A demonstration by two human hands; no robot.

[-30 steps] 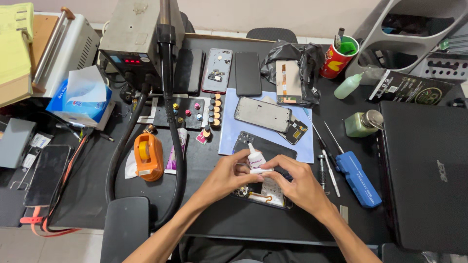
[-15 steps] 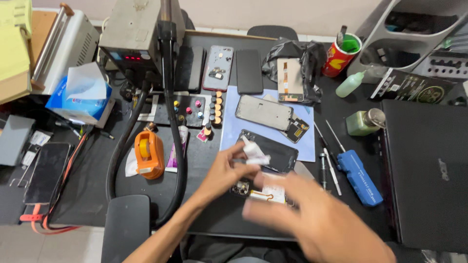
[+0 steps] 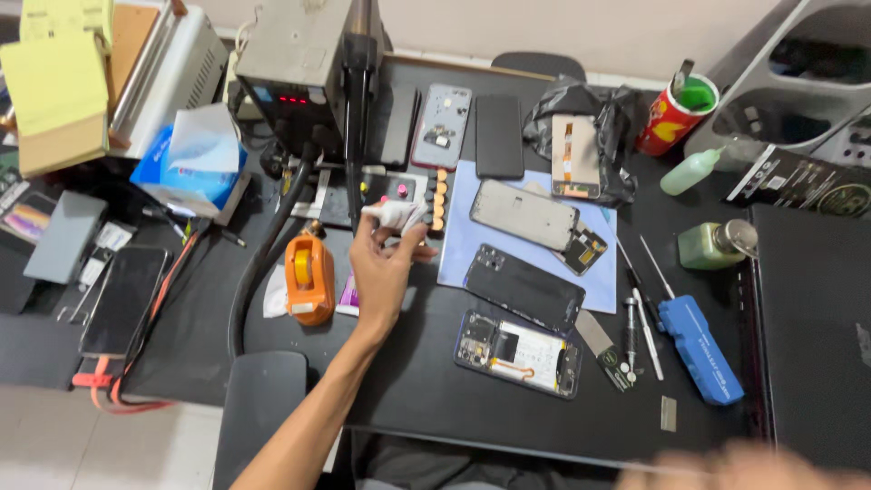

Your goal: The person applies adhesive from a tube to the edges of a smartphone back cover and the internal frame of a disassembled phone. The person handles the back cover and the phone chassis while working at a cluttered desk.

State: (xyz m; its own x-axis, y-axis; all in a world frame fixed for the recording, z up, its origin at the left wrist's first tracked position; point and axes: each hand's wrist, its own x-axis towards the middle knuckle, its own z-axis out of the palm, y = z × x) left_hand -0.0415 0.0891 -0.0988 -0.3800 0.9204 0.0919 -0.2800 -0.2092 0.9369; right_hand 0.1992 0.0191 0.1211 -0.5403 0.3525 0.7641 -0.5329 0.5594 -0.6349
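The left hand [image 3: 386, 268] reaches toward the far side of the black table [image 3: 426, 399], its fingers [image 3: 406, 238] curled narrowly around a small white wad of tissue [image 3: 392, 214], pinched at the fingertips and held just above a small rack of coloured bottles [image 3: 413, 192]. The right hand [image 3: 744, 467] shows only as a blur at the near right edge, and whether its fingers are spread or closed cannot be told; it holds nothing that can be made out. An opened phone [image 3: 517, 352] with its insides exposed lies flat on the table, near and to the right of the left hand, well apart from the tissue. Just beyond it a black back cover [image 3: 523, 288] rests partly on a pale blue mat [image 3: 535, 238]. An orange tape dispenser [image 3: 309, 279] stands just left of the left hand, and a blue tool [image 3: 699, 348] lies farther right beside thin screwdrivers [image 3: 638, 318].
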